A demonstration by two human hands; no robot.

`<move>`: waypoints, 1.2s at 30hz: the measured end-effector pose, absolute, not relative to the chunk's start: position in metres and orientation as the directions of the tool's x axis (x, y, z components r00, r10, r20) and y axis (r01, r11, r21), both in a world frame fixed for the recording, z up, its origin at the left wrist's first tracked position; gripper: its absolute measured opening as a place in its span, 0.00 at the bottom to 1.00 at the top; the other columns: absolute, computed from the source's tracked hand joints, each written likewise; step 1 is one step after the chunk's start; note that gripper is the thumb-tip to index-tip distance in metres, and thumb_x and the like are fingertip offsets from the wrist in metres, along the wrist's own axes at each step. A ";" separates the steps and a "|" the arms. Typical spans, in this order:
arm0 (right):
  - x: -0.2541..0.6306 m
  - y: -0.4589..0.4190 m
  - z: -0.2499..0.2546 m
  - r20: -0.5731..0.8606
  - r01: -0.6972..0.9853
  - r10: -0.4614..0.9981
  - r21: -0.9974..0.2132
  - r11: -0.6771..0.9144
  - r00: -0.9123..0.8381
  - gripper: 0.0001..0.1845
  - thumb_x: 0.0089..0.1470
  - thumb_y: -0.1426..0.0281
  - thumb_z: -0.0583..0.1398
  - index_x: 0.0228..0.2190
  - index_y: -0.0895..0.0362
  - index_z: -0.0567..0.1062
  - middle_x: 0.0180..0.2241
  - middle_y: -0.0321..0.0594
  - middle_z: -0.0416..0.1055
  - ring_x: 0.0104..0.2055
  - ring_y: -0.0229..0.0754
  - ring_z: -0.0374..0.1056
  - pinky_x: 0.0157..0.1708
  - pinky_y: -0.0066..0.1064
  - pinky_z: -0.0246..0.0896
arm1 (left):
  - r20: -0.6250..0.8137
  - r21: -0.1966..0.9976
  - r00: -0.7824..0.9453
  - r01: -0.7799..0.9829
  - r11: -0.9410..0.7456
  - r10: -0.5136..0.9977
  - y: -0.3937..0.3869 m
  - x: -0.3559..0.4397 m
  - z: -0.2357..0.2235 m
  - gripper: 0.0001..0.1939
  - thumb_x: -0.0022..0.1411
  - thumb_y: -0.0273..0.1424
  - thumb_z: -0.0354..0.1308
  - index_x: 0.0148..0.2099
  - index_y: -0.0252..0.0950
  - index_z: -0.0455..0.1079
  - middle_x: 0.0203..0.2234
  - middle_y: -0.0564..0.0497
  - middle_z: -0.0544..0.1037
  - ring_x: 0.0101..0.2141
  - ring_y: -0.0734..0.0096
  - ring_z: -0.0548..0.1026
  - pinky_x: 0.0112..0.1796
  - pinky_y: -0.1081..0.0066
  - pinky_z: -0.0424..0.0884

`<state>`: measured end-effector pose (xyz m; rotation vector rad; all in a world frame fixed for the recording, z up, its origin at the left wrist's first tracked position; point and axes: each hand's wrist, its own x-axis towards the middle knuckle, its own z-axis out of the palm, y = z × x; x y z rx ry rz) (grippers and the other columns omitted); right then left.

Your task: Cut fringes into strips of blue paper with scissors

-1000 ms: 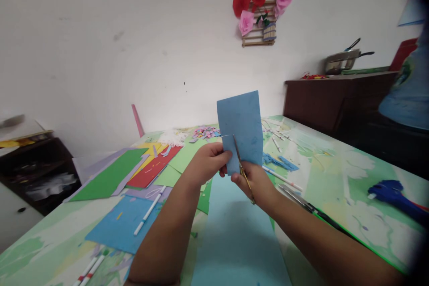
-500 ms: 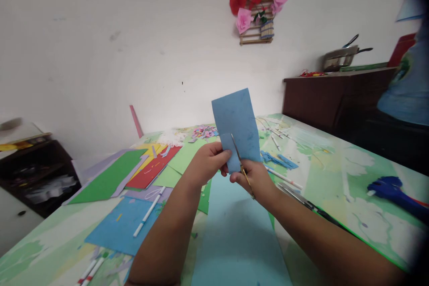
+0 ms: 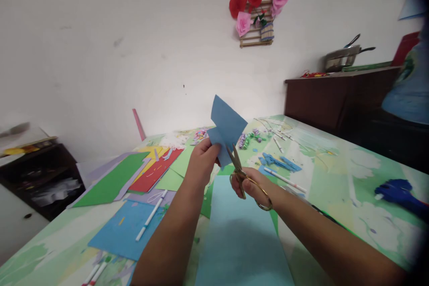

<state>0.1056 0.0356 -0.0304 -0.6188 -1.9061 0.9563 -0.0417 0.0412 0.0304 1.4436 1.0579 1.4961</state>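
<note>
My left hand [image 3: 202, 161] pinches a blue paper piece [image 3: 227, 128] by its lower left edge and holds it up, tilted, above the table. My right hand [image 3: 250, 185] grips gold-handled scissors [image 3: 244, 175] with fingers through the loops; the blades point up at the paper's lower edge. Under both forearms a large light-blue sheet [image 3: 239, 241] lies flat on the table.
Coloured sheets lie at left: green [image 3: 112, 181], red [image 3: 154, 170], blue [image 3: 125, 228] with a white pen [image 3: 150, 215] on it. Paper scraps and pens [image 3: 278, 163] are scattered beyond. A blue object [image 3: 398, 192] rests at right. A person in blue [image 3: 409, 85] stands by a dark cabinet [image 3: 331, 96].
My left hand turned the blue paper from upright to tilted. The scissors came off the sheet's face and now sit at its lower edge, handles in full view.
</note>
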 end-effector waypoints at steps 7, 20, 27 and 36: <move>0.119 0.066 -0.025 0.559 -0.143 0.828 -0.823 0.549 -0.041 0.21 0.46 0.50 0.56 0.24 0.55 0.63 0.26 0.37 0.65 0.28 0.38 0.62 0.30 0.33 0.59 | 0.337 0.941 -0.086 0.073 -0.331 0.938 0.038 -0.040 0.031 0.05 0.46 0.29 0.51 0.21 0.35 0.61 0.13 0.60 0.60 0.17 0.80 0.60 0.20 0.78 0.58; 0.127 0.069 -0.016 0.424 -0.085 0.884 -0.891 0.446 0.198 0.17 0.40 0.59 0.59 0.26 0.53 0.56 0.22 0.29 0.56 0.25 0.36 0.60 0.28 0.30 0.58 | 0.080 0.993 0.325 0.056 -0.103 0.942 0.034 -0.028 0.021 0.05 0.42 0.31 0.52 0.23 0.33 0.63 0.12 0.59 0.58 0.14 0.81 0.57 0.16 0.78 0.52; 0.170 0.084 -0.010 0.341 0.423 0.909 -0.880 0.218 0.241 0.14 0.39 0.63 0.60 0.24 0.53 0.60 0.19 0.30 0.58 0.21 0.38 0.57 0.22 0.30 0.51 | 0.142 0.983 0.276 0.075 -0.169 0.950 0.038 -0.035 0.023 0.03 0.43 0.24 0.55 0.25 0.32 0.63 0.18 0.55 0.68 0.20 0.78 0.68 0.21 0.79 0.62; 0.177 0.078 -0.001 0.394 0.817 0.910 -0.562 0.130 0.127 0.12 0.46 0.60 0.56 0.23 0.54 0.60 0.24 0.39 0.64 0.29 0.45 0.62 0.25 0.32 0.48 | 0.184 0.983 0.273 -0.029 -0.183 0.944 0.044 -0.020 0.016 0.08 0.46 0.21 0.52 0.33 0.35 0.60 0.21 0.55 0.71 0.18 0.78 0.70 0.20 0.76 0.67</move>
